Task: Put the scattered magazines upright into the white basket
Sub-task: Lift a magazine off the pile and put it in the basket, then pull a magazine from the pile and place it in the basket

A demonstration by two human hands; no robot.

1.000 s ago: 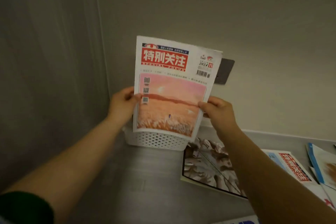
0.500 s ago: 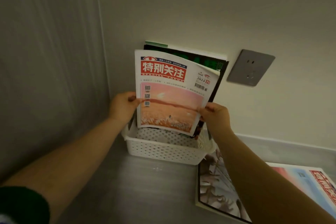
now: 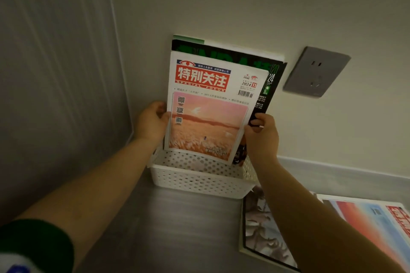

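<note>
White basket [image 3: 199, 180] sits on the grey tabletop [image 3: 177, 228], tucked into the corner: left panel wall [image 3: 55, 73] just beside its left end, back wall [image 3: 244, 6] right behind it. Little room on the left or behind; open tabletop toward the camera.

Pink-cover magazine [image 3: 208, 113] is upright, long axis vertical with a slight lean, title at top, cover facing the camera. Its bottom edge sits at the basket's far rim level, inside the footprint; can't tell if it touches the basket floor.

Left hand [image 3: 153, 121] is clamped on the magazine's left edge at mid height, thumb on the cover. Right hand [image 3: 261, 133] is clamped on the right edge, fingers curled round it, thumb in front. The right fingers also lie against the black magazine [image 3: 268, 86] behind; can't tell if that one is gripped too.

Black magazine already stands upright in the basket, against the back wall, taller than the pink one, top and right strip showing. A further white-green edge [image 3: 193, 39] peeks out behind it.

Grey wall socket [image 3: 316, 72] is right of the stack, apart from it.

Right of the basket, flat on the table: a dark-bordered magazine [image 3: 261, 235] with its corner touching or just under the basket's right end, and a red-blue magazine [image 3: 366, 224] beside it, partly under the right forearm.
</note>
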